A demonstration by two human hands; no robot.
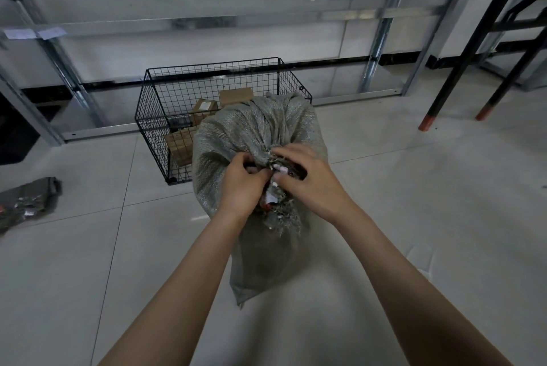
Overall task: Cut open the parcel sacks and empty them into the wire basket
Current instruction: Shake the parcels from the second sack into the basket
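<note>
Before the wire basket, both hands pinch the grey woven sack's frayed neck.

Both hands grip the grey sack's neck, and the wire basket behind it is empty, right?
Not empty: the head view shows cardboard boxes inside the wire basket. The left hand and right hand do grip the neck of the grey sack.

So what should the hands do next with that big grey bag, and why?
Probably pull the bunched neck open. The left hand and right hand both grip the sack at its gathered, frayed top, which looks closed, and the wire basket stands right behind it.
</note>
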